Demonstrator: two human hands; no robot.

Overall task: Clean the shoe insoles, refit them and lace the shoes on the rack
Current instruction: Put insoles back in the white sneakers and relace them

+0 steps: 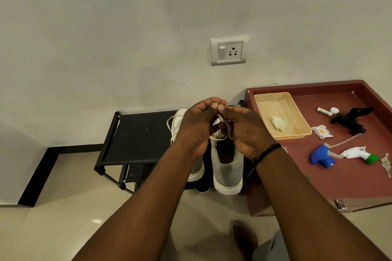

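Lacing is the step in hand: the lace (222,136) of the right-hand shoe (228,167) on the rack (137,135) is pinched by both hands, left hand (196,127) and right hand (247,131) meeting above the tongue. Next, I judge, comes pulling a loop through and snugging the knot. The other shoe (180,121) sits beside it, mostly hidden behind the left hand. Eyelets and insoles cannot be seen. A counter (339,176) stands alongside.

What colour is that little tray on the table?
Pale yellow-beige tray, seen in the head view, with a crumpled cloth inside.
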